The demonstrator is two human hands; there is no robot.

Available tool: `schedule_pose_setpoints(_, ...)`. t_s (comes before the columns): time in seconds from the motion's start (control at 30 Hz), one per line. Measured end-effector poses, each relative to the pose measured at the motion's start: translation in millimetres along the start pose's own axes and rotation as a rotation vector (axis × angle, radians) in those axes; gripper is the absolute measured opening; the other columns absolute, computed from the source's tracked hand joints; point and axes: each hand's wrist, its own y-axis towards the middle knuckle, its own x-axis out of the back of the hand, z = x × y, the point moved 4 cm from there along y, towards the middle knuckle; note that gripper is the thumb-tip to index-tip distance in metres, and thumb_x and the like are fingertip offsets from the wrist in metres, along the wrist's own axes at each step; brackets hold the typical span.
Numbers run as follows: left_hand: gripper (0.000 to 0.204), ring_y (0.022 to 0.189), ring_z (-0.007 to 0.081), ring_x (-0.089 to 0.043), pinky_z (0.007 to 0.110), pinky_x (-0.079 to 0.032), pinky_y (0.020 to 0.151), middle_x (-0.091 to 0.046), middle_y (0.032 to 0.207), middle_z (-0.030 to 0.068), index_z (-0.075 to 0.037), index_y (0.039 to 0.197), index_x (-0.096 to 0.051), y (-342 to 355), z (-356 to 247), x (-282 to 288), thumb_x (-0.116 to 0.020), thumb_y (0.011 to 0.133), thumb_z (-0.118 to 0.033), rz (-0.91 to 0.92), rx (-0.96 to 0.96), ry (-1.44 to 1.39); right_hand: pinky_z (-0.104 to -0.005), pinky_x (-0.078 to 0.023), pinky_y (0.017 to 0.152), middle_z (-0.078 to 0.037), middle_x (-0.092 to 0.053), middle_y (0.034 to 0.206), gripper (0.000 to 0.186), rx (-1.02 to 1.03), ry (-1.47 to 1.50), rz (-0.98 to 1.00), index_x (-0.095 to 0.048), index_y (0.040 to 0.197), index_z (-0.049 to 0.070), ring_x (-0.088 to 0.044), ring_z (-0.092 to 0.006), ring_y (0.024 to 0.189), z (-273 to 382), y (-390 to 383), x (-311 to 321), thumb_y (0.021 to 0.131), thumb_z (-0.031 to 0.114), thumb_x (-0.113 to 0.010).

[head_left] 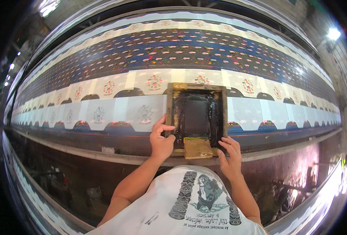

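Observation:
A dark screen-printing screen in a worn wooden frame [223, 102] lies over the near row of pale white cut fabric pieces [246, 109]. A tan squeegee block [197, 149] rests at the screen's lower end. My left hand [161, 139] grips the left side of the frame, fingers curled on it. My right hand [230, 154] is at the lower right corner, fingers apart and slightly bent, fingertips at or near the frame. Grey printed designs show on pieces to the left; the surface under the screen is hidden.
Behind, cream pieces [114, 84] with colourful prints line the long dark, paint-spotted table [197, 51]. More pieces run along the far side. A rail [259, 154] edges the table near me. Another long row shows at the lower right rim, and lamps [333, 34] shine at the sides.

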Motion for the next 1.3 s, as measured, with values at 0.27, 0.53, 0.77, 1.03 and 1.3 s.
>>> schedule_pose_setpoints(0.27, 0.033, 0.159, 0.0401, -0.056, 0.046, -0.039, 0.133, -0.059, 0.17, 0.0284, -0.005, 0.104, -0.082, 2, -3, -20, -0.073, 0.079, 0.013, 0.016, 0.088, 0.014, -0.0578, -0.054, 0.114, -0.018, -0.071, 0.144, 0.046, 0.368, -0.054, 0.28, -0.078, 0.133, 0.007, -0.066, -0.0443, 0.137, 31, 21, -2, 0.089, 0.012, -0.088)
schedule_pose_setpoints(0.53, 0.062, 0.152, 0.0418, -0.061, 0.047, -0.044, 0.13, -0.066, 0.161, 0.0258, -0.006, 0.139, -0.079, 2, 9, -21, -0.073, 0.08, 0.01, 0.027, 0.103, 0.059, -0.0516, -0.059, 0.104, -0.017, -0.076, 0.13, 0.039, 0.478, -0.171, 0.576, -0.078, 0.13, 0.004, -0.073, -0.0401, 0.121, 33, 67, -5, 0.091, 0.003, -0.076)
schedule_pose_setpoints(0.77, 0.055, 0.142, 0.0456, -0.059, 0.058, -0.046, 0.12, -0.071, 0.145, 0.0228, -0.002, 0.145, -0.075, 8, -46, -21, -0.084, 0.091, -0.012, 0.153, -0.239, 0.726, -0.0542, -0.06, 0.103, -0.022, -0.08, 0.118, 0.04, 0.422, -0.142, 0.563, -0.078, 0.127, 0.002, -0.075, -0.044, 0.117, -1, 166, -16, 0.089, -0.006, -0.066)
schedule_pose_setpoints(1.03, 0.047, 0.137, 0.0468, -0.06, 0.061, -0.043, 0.119, -0.072, 0.134, 0.0222, 0.001, 0.137, -0.078, 18, -57, -22, -0.081, 0.097, -0.022, 0.18, -0.395, 0.889, -0.054, -0.059, 0.101, -0.019, -0.079, 0.114, 0.046, 0.394, -0.182, 0.314, -0.08, 0.128, 0.006, -0.074, -0.0426, 0.114, -21, 213, -47, 0.086, -0.009, -0.067)
schedule_pose_setpoints(1.3, 0.048, 0.136, 0.0456, -0.058, 0.061, -0.041, 0.119, -0.07, 0.131, 0.0221, 0.003, 0.135, -0.078, 20, -56, -22, -0.08, 0.094, -0.022, 0.216, -0.395, 0.87, -0.0526, -0.058, 0.1, -0.015, -0.076, 0.118, 0.056, 0.381, -0.266, 0.373, -0.081, 0.131, 0.009, -0.072, -0.0404, 0.111, 15, 135, -43, 0.08, -0.009, -0.069)
